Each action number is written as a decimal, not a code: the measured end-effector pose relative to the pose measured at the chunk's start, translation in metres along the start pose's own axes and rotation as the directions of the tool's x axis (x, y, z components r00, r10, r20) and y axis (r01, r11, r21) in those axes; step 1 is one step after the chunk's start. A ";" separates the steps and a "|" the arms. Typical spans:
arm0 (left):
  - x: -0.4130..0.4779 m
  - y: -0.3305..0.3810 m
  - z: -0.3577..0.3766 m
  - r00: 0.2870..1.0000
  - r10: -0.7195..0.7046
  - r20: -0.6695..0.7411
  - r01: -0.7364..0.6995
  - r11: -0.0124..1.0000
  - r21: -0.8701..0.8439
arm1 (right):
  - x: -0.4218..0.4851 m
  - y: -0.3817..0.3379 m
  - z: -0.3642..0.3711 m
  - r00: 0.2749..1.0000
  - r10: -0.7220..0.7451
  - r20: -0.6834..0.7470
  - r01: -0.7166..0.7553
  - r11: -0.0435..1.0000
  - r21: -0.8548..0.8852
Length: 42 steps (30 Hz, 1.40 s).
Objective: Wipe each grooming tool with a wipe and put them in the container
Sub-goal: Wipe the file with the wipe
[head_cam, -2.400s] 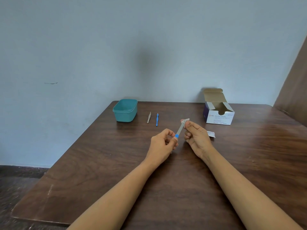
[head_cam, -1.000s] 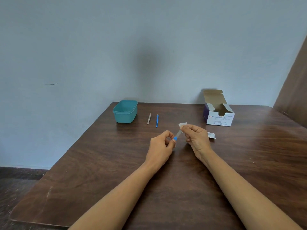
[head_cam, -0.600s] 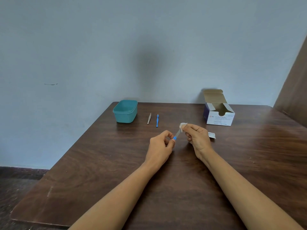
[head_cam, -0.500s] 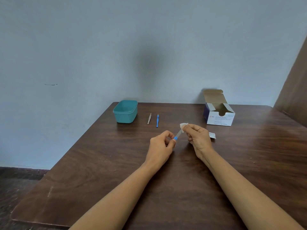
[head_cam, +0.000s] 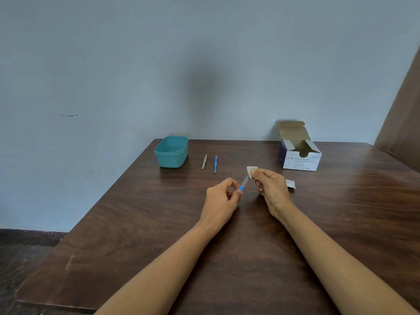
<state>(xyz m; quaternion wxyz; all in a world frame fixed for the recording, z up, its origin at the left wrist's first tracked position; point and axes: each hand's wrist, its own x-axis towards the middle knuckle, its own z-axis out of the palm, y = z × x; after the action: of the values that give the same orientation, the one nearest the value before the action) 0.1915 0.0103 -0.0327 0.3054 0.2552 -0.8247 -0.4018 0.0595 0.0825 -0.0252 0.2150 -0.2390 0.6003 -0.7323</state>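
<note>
Over table (head_cam: 136,223), left hand (head_cam: 221,197) pinches tool (head_cam: 245,181), right hand (head_cam: 271,188) pinches wipe (head_cam: 251,171) at its tip.

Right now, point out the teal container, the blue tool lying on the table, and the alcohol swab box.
teal container (head_cam: 173,158): head view, on its front wall.
blue tool (head_cam: 215,165): head view, middle of its handle.
alcohol swab box (head_cam: 301,162): head view, on its printed front face.

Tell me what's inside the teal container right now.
Only bare teal inner wall shows inside the teal container; no tool is visible. Its near wall hides the bottom, so something flat there cannot be ruled out.
</note>
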 end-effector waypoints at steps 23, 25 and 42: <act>-0.001 0.002 0.001 0.999 0.029 -0.026 -0.029 0.999 -0.024 | -0.008 -0.006 0.002 0.997 0.071 0.041 -0.076 0.987 0.144; -0.001 0.002 0.001 0.999 0.030 -0.021 -0.030 0.999 -0.012 | -0.008 -0.006 0.002 0.996 0.079 0.044 -0.084 0.990 0.118; -0.004 0.007 0.002 0.998 0.041 0.039 -0.040 0.999 -0.017 | -0.004 -0.001 -0.003 0.951 -0.309 -0.026 0.283 0.899 -0.335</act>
<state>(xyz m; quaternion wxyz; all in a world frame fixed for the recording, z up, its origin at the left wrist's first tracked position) 0.1912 0.0174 -0.0293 0.2992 0.2281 -0.8324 -0.4070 0.0608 0.0870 -0.0252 0.0349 -0.3307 0.6780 -0.6555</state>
